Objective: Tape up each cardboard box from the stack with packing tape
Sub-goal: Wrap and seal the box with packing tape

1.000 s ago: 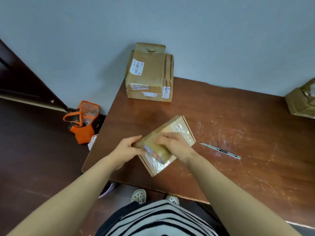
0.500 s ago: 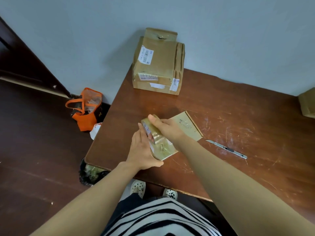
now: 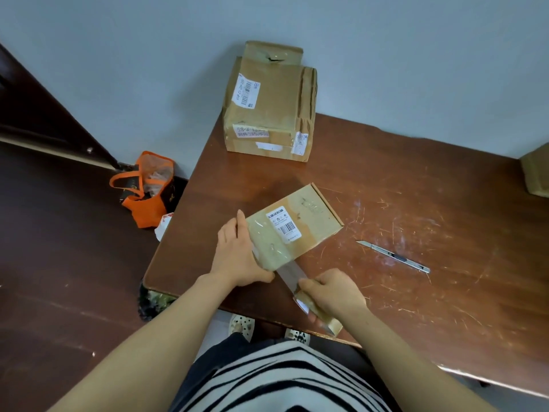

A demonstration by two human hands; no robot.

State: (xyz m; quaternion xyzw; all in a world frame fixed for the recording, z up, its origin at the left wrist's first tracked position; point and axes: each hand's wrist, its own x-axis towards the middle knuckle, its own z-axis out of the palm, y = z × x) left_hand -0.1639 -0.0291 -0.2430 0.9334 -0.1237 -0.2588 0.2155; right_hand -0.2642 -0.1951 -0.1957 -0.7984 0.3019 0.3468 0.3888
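Observation:
A small flat cardboard box with a white barcode label lies on the brown table, its near half covered in shiny clear tape. My left hand presses flat against the box's left side, fingers straight. My right hand grips the roll of packing tape near the table's front edge. A taut strip of tape runs from the roll up to the box's near corner.
A stack of larger cardboard boxes stands at the table's back left against the wall. A utility knife lies to the right of the small box. Another box shows at the right edge. An orange bag sits on the floor.
My right hand has drawn the tape roll off the box toward the table's front edge, stretching out a strip. My left hand moved to the box's left side, uncovering the label.

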